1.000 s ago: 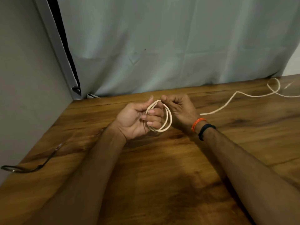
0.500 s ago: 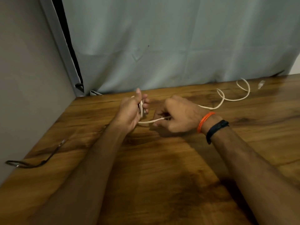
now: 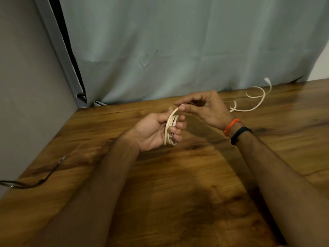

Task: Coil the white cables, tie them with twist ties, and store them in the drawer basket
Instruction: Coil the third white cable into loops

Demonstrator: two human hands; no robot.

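Observation:
My left hand (image 3: 156,132) grips a small coil of white cable (image 3: 169,130), several loops stacked upright against its fingers above the wooden table (image 3: 178,193). My right hand (image 3: 204,108) pinches the same cable at the top of the coil, thumb and forefinger on the strand. Behind that hand, the cable's loose tail (image 3: 252,102) curls over the table to the right and ends in a white plug (image 3: 267,80) lifted near the curtain. No twist tie or drawer basket is in view.
A thin dark cable (image 3: 35,182) lies along the table's left edge by the grey wall (image 3: 26,86). A pale green curtain (image 3: 178,50) hangs along the table's far edge. Orange and black bands sit on my right wrist (image 3: 236,129).
Another loop has gone onto the coil in my left hand. My right hand rose from the table to the coil's top, and the loose tail has been drawn in shorter.

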